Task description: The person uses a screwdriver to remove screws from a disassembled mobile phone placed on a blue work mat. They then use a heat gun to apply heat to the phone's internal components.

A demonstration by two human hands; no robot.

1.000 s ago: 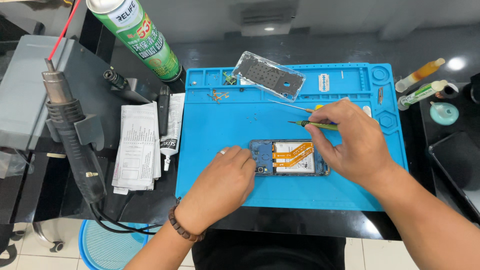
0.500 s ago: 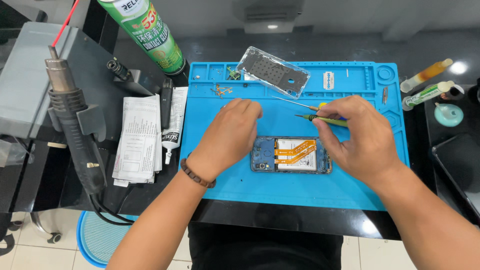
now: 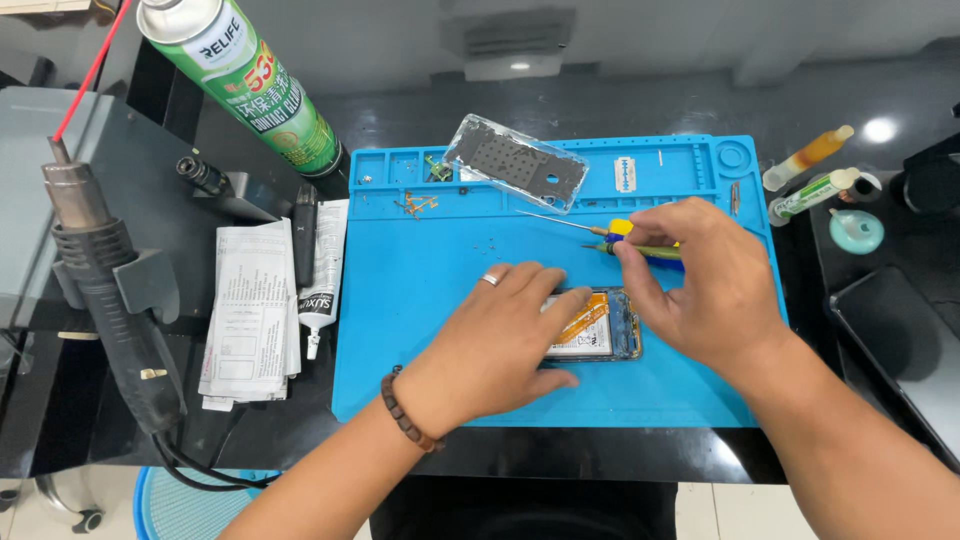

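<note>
- The left hand is lying flat and spread over the opened phone, fingers pressing down on its left part, gripping nothing.
- The right hand is pinching a green-handled screwdriver between thumb and fingertips, its thin tip pointing left just beyond the phone's far edge.
- The phone is sitting in the near middle of the blue work mat, back cover off, with an orange flex cable and battery showing.
- It is looking light, stiff and fragile; holding it by the frame edges seems safest, keeping off the soft flex cable, which could tear.
- The removed clear back cover is resting at the mat's far side, near a razor blade.
- A hot-air gun is hanging at the left of the bench, with a green spray can beyond it and a glue tube beside folded papers.
</note>
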